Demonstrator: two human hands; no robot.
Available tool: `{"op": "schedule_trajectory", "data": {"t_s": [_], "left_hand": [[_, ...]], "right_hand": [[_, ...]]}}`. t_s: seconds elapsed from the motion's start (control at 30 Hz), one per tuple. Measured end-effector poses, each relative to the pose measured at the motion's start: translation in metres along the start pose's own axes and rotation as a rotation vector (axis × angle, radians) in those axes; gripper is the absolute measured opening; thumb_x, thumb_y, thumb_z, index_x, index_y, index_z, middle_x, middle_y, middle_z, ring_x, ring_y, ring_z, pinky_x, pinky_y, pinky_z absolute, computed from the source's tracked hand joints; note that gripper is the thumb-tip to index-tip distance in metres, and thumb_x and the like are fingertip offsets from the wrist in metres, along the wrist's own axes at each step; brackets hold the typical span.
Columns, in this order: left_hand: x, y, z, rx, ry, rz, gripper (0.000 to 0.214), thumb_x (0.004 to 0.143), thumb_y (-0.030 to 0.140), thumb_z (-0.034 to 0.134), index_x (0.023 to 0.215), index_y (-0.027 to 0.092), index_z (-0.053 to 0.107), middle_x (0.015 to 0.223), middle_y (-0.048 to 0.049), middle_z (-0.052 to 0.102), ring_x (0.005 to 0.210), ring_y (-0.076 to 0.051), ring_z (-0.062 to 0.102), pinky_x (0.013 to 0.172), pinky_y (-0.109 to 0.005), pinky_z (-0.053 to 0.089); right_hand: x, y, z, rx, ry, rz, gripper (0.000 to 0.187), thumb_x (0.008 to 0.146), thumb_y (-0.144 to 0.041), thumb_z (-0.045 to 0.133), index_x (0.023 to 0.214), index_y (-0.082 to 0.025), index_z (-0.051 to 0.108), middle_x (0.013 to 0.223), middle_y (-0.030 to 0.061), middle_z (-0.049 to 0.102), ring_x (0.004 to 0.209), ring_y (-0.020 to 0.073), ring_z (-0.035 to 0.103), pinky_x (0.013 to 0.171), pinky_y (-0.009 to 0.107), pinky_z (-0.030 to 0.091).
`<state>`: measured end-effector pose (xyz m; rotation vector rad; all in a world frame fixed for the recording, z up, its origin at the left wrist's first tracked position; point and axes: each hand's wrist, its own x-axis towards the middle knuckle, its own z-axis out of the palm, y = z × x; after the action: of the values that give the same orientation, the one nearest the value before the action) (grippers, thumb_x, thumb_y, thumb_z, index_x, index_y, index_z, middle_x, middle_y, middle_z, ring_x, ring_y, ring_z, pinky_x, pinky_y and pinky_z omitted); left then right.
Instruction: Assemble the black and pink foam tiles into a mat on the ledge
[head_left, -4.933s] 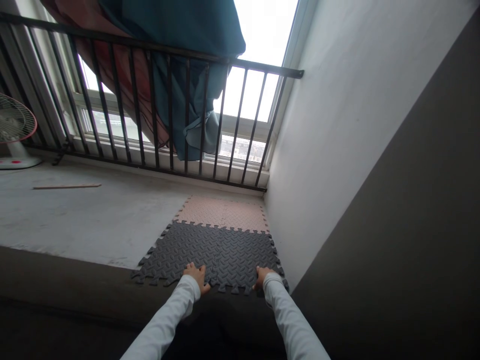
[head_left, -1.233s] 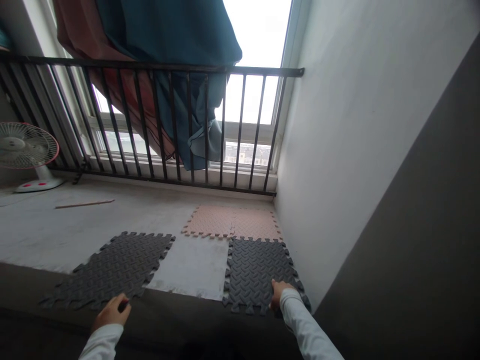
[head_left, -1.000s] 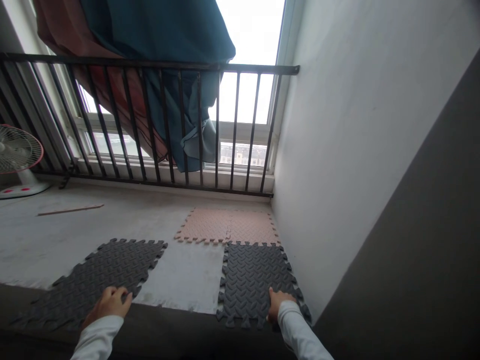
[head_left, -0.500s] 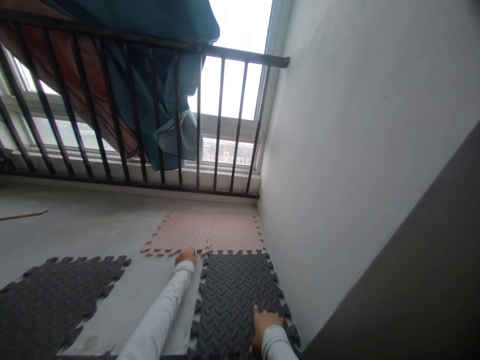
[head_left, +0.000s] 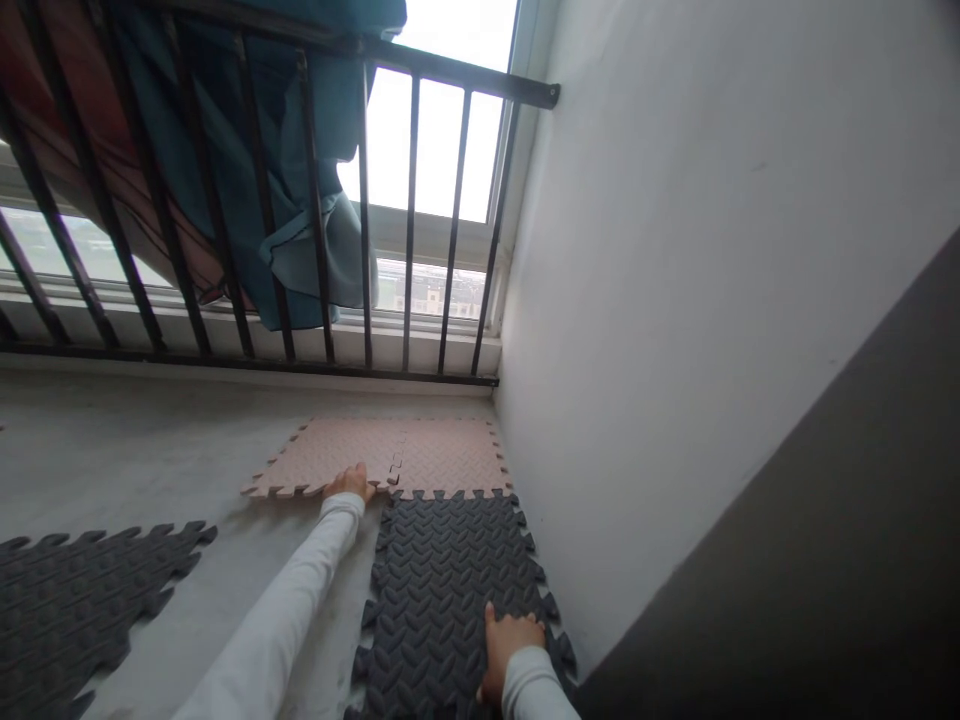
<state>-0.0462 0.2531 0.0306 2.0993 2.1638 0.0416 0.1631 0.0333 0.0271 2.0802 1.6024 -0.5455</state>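
Two hands were down, palms to the mats, no clear pinch. L hand (head_left: 349, 483) lay at the lower edge of the pink mat (head_left: 450, 455), fingertips hard to make out, so grip can't be told. R hand (head_left: 512, 645) sat flat on the dark mat (head_left: 442, 590), its bottom cut off by the frame. Second dark mat (head_left: 75, 610) lay apart on the concrete floor (head_left: 150, 440), also cut off.

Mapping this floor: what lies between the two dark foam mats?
Head view: concrete floor and the left arm's white sleeve separate the dark foam mats.
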Motion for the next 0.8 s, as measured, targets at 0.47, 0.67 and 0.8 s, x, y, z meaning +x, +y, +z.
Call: {"op": "schedule_trajectory", "data": {"t_s": [0.47, 0.67, 0.8], "left_hand": [[0.035, -0.025, -0.103, -0.202, 0.315, -0.194, 0.021, 0.070, 0.032, 0.044, 0.080, 0.017, 0.055, 0.093, -0.0113, 0.063, 0.087, -0.022, 0.057, 0.068, -0.028, 0.043], [0.025, -0.106, -0.187, -0.625, 0.596, -0.536, 0.016, 0.061, 0.030, 0.053, 0.061, 0.015, 0.048, 0.078, -0.0060, 0.064, 0.074, -0.016, 0.056, 0.070, -0.029, 0.045], [0.007, -0.163, -0.218, -0.934, 0.915, -0.584, 0.026, 0.059, 0.028, 0.056, 0.048, 0.014, 0.038, 0.052, 0.0039, 0.052, 0.059, -0.012, 0.055, 0.061, -0.035, 0.048]], "right_hand": [[0.004, 0.001, 0.005, 0.013, 0.015, -0.014, 0.110, 0.036, -0.036, 0.076, 0.132, -0.022, 0.024, 0.117, 0.0174, 0.053, 0.113, 0.0387, 0.040, 0.087, 0.060, 0.032], [0.000, 0.000, -0.002, 0.045, -0.001, -0.013, 0.109, 0.035, -0.030, 0.077, 0.131, -0.023, 0.026, 0.119, 0.0163, 0.051, 0.111, 0.0370, 0.042, 0.088, 0.058, 0.032], [-0.002, 0.000, -0.005, 0.048, 0.010, -0.013, 0.105, 0.037, -0.028, 0.076, 0.130, -0.023, 0.028, 0.119, 0.0153, 0.052, 0.111, 0.0349, 0.044, 0.088, 0.056, 0.034]]}}
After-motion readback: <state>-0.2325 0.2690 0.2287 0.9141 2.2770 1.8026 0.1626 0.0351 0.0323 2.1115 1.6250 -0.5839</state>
